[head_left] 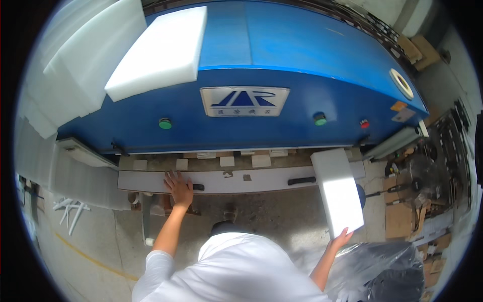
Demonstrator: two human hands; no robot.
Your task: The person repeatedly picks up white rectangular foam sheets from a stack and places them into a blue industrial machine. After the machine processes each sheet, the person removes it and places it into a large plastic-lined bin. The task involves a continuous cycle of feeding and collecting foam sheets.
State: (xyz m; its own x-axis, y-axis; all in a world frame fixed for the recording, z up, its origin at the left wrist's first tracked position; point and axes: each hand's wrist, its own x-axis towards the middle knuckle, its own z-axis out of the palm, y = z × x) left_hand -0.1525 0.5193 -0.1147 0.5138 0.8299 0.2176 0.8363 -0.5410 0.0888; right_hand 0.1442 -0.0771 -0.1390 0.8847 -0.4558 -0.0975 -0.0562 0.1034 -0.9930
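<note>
My left hand (pixel 178 190) lies with fingers spread on the long white board (pixel 261 177) along the front of the blue machine (pixel 146 108). Just right of that hand is a black handle (pixel 198 186); a second black handle (pixel 301 180) is fixed farther right on the board. My right hand (pixel 341 239) grips the near end of a long white foam block (pixel 338 189), whose far end reaches over the right part of the board. Behind the board, several small white foam pieces (pixel 227 161) sit in a row at the machine's opening.
Another white foam block (pixel 161 50) rests on the machine's top, beside tall stacks of white foam sheets (pixel 75 75) at left. Green buttons (pixel 165 124) and a red button (pixel 364 124) stick out of its front. Plastic-wrapped material (pixel 387 272) lies at lower right, near a fan (pixel 417 183).
</note>
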